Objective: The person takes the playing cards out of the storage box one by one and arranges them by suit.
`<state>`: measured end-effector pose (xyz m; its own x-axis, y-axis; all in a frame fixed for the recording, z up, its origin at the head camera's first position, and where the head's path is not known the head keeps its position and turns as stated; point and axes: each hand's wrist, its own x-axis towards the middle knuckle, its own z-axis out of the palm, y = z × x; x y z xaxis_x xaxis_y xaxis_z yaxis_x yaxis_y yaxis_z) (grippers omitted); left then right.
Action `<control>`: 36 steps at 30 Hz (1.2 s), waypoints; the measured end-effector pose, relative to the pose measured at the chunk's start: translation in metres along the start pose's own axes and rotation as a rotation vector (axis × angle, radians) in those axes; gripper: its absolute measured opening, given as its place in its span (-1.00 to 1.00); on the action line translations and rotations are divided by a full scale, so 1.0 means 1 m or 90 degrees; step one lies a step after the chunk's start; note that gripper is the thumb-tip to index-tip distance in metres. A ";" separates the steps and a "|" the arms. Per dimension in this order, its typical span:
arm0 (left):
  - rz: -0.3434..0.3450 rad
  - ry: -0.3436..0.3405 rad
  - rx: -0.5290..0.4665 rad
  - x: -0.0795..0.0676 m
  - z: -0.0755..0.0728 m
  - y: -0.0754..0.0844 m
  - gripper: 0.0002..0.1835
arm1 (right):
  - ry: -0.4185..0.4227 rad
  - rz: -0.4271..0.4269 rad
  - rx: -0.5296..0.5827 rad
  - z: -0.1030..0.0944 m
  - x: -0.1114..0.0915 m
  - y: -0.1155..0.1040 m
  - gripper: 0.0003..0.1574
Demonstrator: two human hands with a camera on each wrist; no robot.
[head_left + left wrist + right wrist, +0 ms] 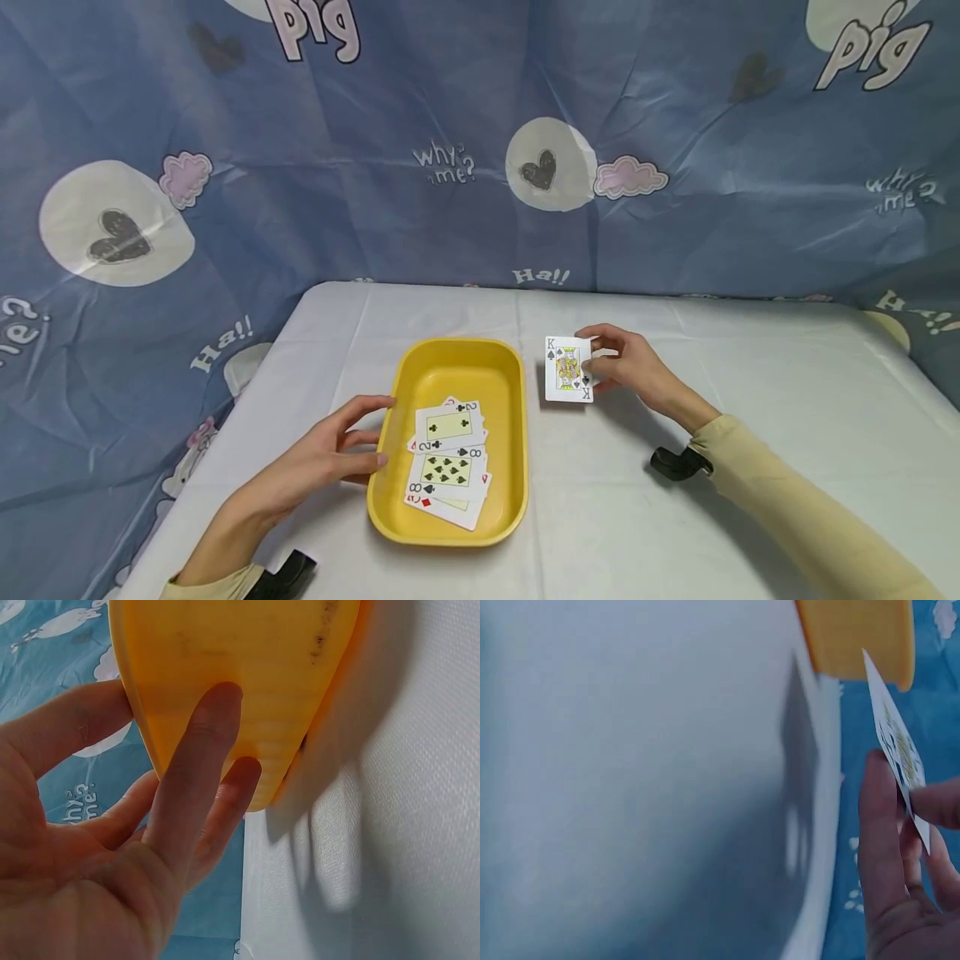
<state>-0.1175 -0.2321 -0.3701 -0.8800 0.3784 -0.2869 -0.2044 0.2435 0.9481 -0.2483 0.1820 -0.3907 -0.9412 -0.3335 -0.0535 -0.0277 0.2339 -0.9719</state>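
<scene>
My right hand (626,367) pinches a king of spades playing card (562,392) by its right edge, face up, between thumb and fingers. The card is above the table, just right of a yellow tray (522,417), and shows edge-on in the right wrist view. In the tray lies an overlapping pile of cards, with a two of clubs (450,427) and an eight of spades (447,470) uppermost and a red diamond card partly covered. My left hand (322,458) rests its extended fingertips against the tray's left outer wall, as the left wrist view also shows (247,645).
The table has a white cloth (600,517) over it. A blue printed curtain (450,233) hangs behind the table and along its left side. A black strap device (678,464) sits at the right wrist, another (285,577) at the left.
</scene>
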 end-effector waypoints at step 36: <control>0.018 -0.003 -0.007 -0.001 0.000 -0.003 -0.27 | -0.014 -0.209 -0.133 0.031 -0.003 -0.019 -0.64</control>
<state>-0.1158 -0.2327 -0.3725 -0.8837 0.3885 -0.2612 -0.1849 0.2229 0.9571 -0.2346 0.1506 -0.3793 -0.8640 -0.4397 0.2454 -0.3958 0.2918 -0.8707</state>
